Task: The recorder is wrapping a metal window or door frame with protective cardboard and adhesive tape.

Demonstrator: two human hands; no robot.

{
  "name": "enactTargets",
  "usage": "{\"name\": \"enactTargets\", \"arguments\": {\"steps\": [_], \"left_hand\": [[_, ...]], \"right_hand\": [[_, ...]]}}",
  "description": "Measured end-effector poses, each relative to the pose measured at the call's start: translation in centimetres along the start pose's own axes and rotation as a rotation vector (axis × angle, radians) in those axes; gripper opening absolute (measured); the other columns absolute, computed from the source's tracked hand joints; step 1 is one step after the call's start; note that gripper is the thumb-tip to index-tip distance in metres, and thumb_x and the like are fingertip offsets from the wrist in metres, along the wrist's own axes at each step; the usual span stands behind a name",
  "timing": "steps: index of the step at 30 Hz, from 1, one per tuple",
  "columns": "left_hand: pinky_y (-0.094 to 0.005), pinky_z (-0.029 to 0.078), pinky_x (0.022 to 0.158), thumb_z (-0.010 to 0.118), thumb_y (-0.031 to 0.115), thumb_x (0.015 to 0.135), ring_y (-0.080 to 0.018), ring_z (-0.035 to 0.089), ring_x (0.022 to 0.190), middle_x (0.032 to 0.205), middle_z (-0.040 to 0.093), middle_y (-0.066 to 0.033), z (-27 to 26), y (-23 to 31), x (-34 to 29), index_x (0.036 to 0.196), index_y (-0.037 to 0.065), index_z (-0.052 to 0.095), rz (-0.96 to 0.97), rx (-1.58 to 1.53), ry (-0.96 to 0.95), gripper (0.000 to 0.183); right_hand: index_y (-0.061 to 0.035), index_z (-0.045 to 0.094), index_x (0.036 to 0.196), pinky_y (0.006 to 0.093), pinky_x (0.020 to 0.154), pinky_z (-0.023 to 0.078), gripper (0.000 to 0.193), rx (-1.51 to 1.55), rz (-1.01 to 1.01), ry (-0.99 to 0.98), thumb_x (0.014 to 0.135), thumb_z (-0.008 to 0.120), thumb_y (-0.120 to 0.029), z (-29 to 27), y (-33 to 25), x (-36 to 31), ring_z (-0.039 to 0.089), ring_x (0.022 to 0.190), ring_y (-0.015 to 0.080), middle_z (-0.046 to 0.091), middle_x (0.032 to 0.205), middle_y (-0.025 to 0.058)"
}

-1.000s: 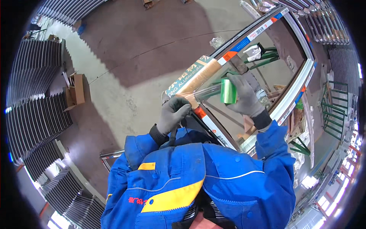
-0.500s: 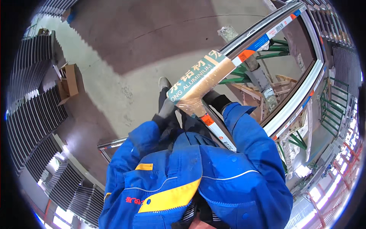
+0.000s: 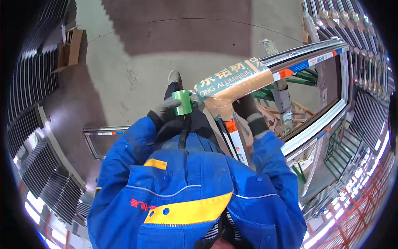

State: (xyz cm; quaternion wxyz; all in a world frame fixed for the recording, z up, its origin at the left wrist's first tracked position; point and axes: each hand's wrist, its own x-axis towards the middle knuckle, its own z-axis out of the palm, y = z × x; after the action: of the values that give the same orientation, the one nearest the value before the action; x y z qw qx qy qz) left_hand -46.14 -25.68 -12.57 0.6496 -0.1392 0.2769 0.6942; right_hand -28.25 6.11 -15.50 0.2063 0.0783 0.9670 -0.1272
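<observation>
In my grey-gloved left hand is a roll of green tape, held upright just left of the wrapped frame corner. A large metal window or door frame stretches away to my right, with orange, blue and white strips along its sides. Brown paper and printed clear-over-green tape form a wrapping around its near corner. My right hand, in a dark glove, reaches into the frame's opening right behind this corner. Its fingers are hidden by the wrapping and shadow.
Green metal stands and pieces of wood show beneath the frame. A smaller frame lies to my left. Farther left are an open cardboard box and stacked metal profiles. More profiles fill the far right.
My left hand has come away from the corner to the left, and the green tape roll now shows in it. The view has turned, so the frame sits lower and flatter.
</observation>
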Motion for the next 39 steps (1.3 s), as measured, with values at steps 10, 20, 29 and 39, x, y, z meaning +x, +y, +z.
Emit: {"name": "enactTargets", "arguments": {"steps": [10,20,29,39], "left_hand": [[-0.0386,0.051,0.103,0.085,0.035,0.082,-0.0241,0.063,0.12,0.13,0.064,-0.0099,3.5,-3.4,-1.5,0.144,0.004,0.051,0.198,0.193,-0.367,0.078],[-0.033,0.052,0.094,0.072,0.033,0.095,-0.0177,0.062,0.11,0.123,0.063,-0.0083,14.2,-1.0,-5.0,0.139,0.0,0.053,0.297,0.604,-0.137,0.058],[-0.0367,0.049,0.104,0.062,0.027,0.104,-0.0219,0.06,0.122,0.132,0.064,-0.0145,11.4,1.7,1.4,0.14,-0.004,0.054,0.743,1.3,0.337,0.048],[-0.0352,0.047,0.109,0.041,0.052,0.11,-0.0191,0.061,0.123,0.138,0.065,-0.0132,4.6,3.0,10.9,0.14,-0.003,0.059,0.061,0.643,0.082,0.065]], "right_hand": [[0.0044,0.065,0.125,0.0397,0.095,0.056,0.047,0.724,-0.25,0.571,0.08,0.074,-0.006,-16.7,-11.4,-6.6,0.07,0.106,0.0397,0.07,0.115,0.0222],[0.0008,0.043,0.149,0.0458,0.107,0.05,0.097,0.612,-0.64,0.308,0.066,0.089,-0.019,-18.9,-12.1,-4.5,0.06,0.127,0.0411,0.057,0.14,0.0234],[0.0014,0.051,0.141,0.0498,0.098,0.051,0.085,0.149,-0.165,0.505,0.067,0.086,-0.02,-19.2,-0.4,-9.8,0.06,0.115,0.0421,0.061,0.124,0.0249],[-0.0022,0.033,0.156,0.0478,0.125,0.024,0.082,0.749,-0.006,0.068,0.09,0.068,-0.035,8.8,2.8,2.5,0.034,0.148,0.0395,0.039,0.158,0.0248]]}}
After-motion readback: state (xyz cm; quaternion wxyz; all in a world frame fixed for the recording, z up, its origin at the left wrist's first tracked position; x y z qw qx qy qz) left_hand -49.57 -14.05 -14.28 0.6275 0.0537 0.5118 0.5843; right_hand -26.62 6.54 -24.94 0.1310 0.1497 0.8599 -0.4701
